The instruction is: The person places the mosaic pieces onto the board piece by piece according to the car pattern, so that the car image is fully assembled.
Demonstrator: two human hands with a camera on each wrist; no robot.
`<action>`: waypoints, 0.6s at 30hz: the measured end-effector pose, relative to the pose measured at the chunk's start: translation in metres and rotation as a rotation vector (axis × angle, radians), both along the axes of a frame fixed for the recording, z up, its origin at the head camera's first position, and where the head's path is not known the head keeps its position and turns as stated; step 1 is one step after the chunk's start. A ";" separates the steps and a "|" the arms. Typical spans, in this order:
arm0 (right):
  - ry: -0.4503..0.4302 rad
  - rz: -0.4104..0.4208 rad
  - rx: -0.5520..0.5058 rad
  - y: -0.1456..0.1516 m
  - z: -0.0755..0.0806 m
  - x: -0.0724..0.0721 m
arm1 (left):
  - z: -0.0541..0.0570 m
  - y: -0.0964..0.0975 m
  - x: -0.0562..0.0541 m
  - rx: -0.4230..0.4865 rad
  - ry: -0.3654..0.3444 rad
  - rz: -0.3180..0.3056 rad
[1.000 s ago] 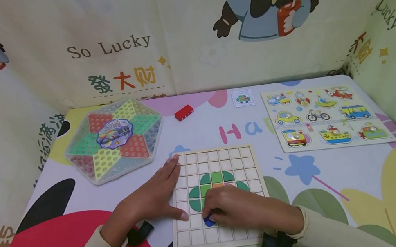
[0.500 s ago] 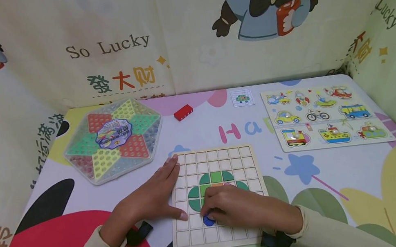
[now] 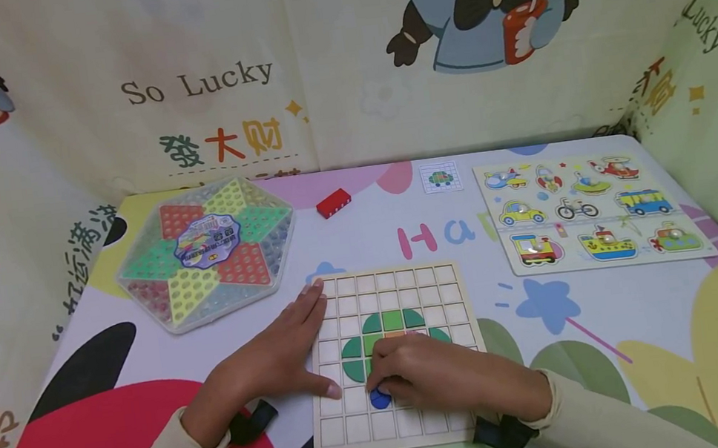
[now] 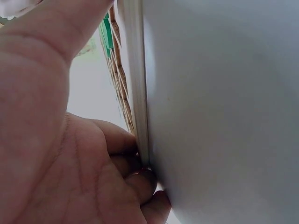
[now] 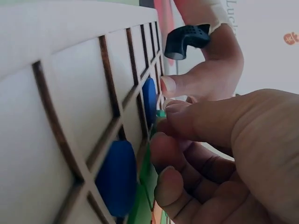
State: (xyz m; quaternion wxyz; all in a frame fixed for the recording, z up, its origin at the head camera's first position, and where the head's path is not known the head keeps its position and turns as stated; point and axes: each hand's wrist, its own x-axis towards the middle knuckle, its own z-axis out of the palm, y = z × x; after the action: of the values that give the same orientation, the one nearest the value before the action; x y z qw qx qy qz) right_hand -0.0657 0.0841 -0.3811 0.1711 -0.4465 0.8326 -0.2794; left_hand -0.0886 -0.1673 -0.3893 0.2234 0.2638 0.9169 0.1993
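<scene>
A square wooden grid board (image 3: 347, 429) lies on the table with green, orange and blue pieces on it. My left hand (image 3: 281, 357) is spread along its left edge, thumb reaching over the grid; in the left wrist view, my fingers (image 4: 140, 184) touch the board's side. My right hand (image 3: 427, 369) is over the board's middle with curled fingers. Its thumb and fingertips are at the edge of a round blue piece (image 3: 380, 398), which lies flat. Whether they pinch it is hidden. A second blue piece (image 5: 117, 179) shows nearer in the right wrist view.
Behind the board are a red block (image 3: 333, 203) and a small card (image 3: 441, 178) with a green figure on a grid. A star-patterned game box (image 3: 160, 301) stands left. A vehicle puzzle board (image 3: 601, 224) lies right. Curtains hang behind and at the sides.
The right hand has stayed nearly in place. More of the round blue piece now shows beside its fingertips, and it lies flatter. The left hand has not moved.
</scene>
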 end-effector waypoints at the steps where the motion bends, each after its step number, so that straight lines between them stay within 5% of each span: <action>1: -0.004 -0.003 -0.012 0.001 0.000 -0.001 | 0.000 0.000 0.000 0.003 -0.001 0.002; 8: -0.089 -0.066 -0.113 0.022 -0.001 -0.011 | 0.000 0.001 0.000 0.013 -0.014 0.015; 18: -0.083 -0.299 -0.214 0.078 0.001 -0.032 | -0.005 -0.003 0.004 0.031 -0.010 0.022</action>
State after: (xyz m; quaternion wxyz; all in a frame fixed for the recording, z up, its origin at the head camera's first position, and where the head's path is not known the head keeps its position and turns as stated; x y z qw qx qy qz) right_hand -0.0973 0.1620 -0.3801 0.1132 -0.3215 0.8475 -0.4070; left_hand -0.0848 -0.1702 -0.3938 0.2216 0.2564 0.9154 0.2174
